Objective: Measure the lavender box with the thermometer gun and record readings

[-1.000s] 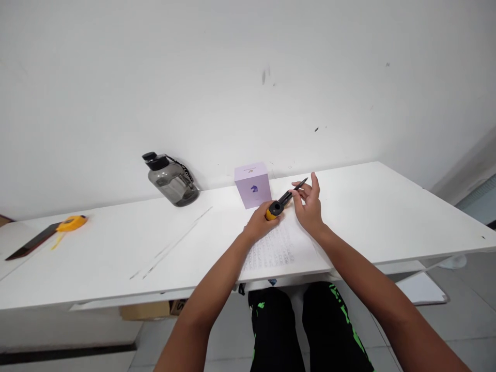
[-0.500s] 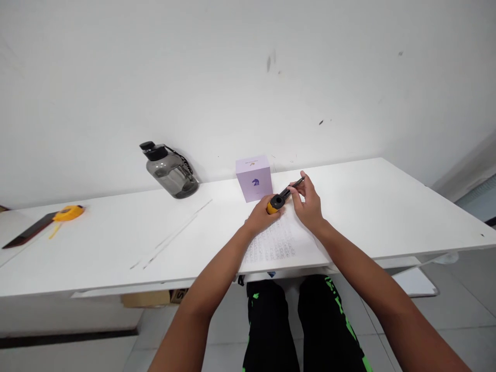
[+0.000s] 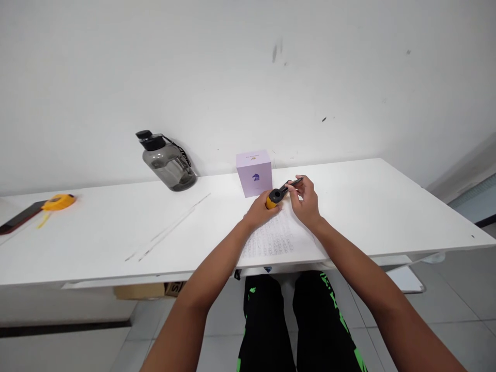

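Since the earlier frame, the right hand point(image 3: 307, 202) has curled in: its forefinger stood raised beside the dark end of the yellow-and-black tool point(image 3: 275, 197) and is now bent at that end. Purple box point(image 3: 254, 178) unmoved on the table point(image 3: 368, 212).

Tool located above the written sheet point(image 3: 271, 243), just in front of the box, slanting away to the person's right. Left hand point(image 3: 259, 212): fingers wrapped firmly round the yellow body. Right hand: thumb and fingers together, pinching the slim dark part.

Assessment: tool appears rigid, light enough for one hand; the thick body should give the surest hold. The slim end looks smooth, liable to slip, possibly sharp; whether edged, I cannot tell. Light fingertip contact advised there.
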`<action>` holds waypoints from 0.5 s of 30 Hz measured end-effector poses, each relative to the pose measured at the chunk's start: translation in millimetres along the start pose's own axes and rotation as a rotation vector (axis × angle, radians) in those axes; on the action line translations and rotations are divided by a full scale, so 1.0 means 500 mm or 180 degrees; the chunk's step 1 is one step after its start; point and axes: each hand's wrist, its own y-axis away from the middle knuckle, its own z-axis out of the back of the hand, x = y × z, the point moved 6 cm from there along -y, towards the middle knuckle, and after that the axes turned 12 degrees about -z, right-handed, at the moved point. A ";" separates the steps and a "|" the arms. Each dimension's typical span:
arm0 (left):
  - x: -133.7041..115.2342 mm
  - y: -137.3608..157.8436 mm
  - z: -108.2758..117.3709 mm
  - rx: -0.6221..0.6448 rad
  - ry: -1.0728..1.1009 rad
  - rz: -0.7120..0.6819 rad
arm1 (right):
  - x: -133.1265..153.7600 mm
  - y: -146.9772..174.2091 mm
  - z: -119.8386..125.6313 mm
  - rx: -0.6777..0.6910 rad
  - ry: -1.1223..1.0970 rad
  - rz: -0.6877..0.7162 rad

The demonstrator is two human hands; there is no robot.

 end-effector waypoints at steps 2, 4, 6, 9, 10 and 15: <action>-0.001 -0.001 0.000 0.0013 0.0047 0.0007 | -0.007 -0.005 0.011 -0.0155 -0.0097 -0.0042; -0.002 -0.002 0.001 0.0037 0.0094 0.0023 | -0.016 -0.014 0.032 -0.0442 -0.0156 -0.0111; -0.003 -0.001 0.001 0.0082 0.0112 0.0038 | -0.025 -0.025 0.054 -0.0683 -0.0047 -0.0240; -0.007 0.001 0.005 0.0059 0.0041 0.0065 | -0.043 -0.041 0.069 -0.0620 0.0409 -0.0693; -0.008 0.001 0.007 0.0031 0.0014 0.0065 | -0.050 -0.044 0.069 -0.0504 0.0578 -0.0886; -0.009 0.002 0.011 -0.0049 -0.0002 0.0010 | -0.083 -0.046 0.056 -0.0016 0.1204 -0.1585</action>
